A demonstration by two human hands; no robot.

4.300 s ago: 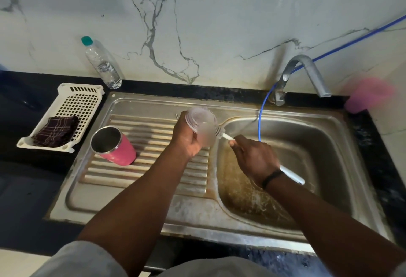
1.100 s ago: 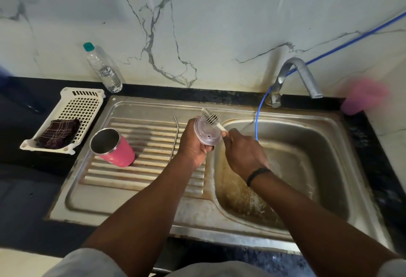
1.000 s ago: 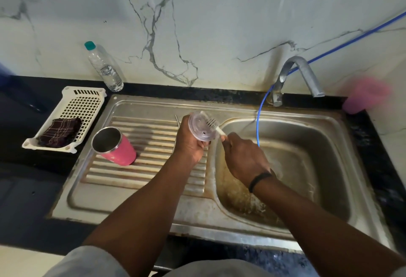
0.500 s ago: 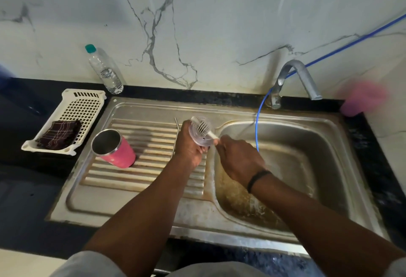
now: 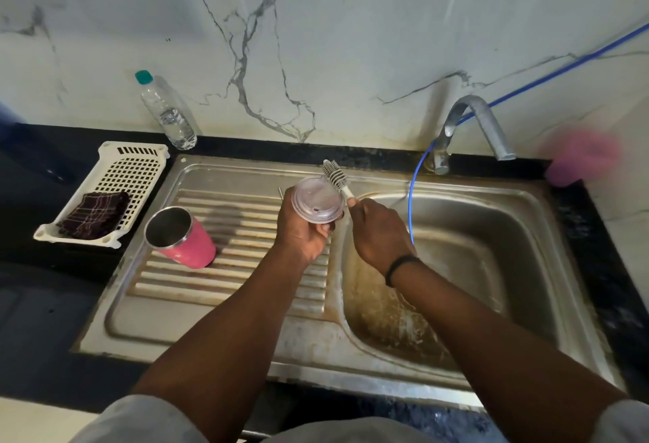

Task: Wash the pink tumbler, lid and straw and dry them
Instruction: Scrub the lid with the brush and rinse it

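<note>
Since half a second ago our brush [image 5: 336,175] has slid behind the lid [image 5: 318,204], which our left hand [image 5: 302,231] cups by its rim; wet, light plastic, likely slippery. Right hand [image 5: 379,231] pinches the handle. Tumbler [image 5: 179,237] stands left.

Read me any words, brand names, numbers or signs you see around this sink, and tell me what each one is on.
No text can be read anywhere in this view.
water bottle: clear, no label showing.
pink tumbler: a faint light mark near its base, too small to read.
lid: clear plastic, no print visible.
white basket, faucet and sink: no markings show.
</note>
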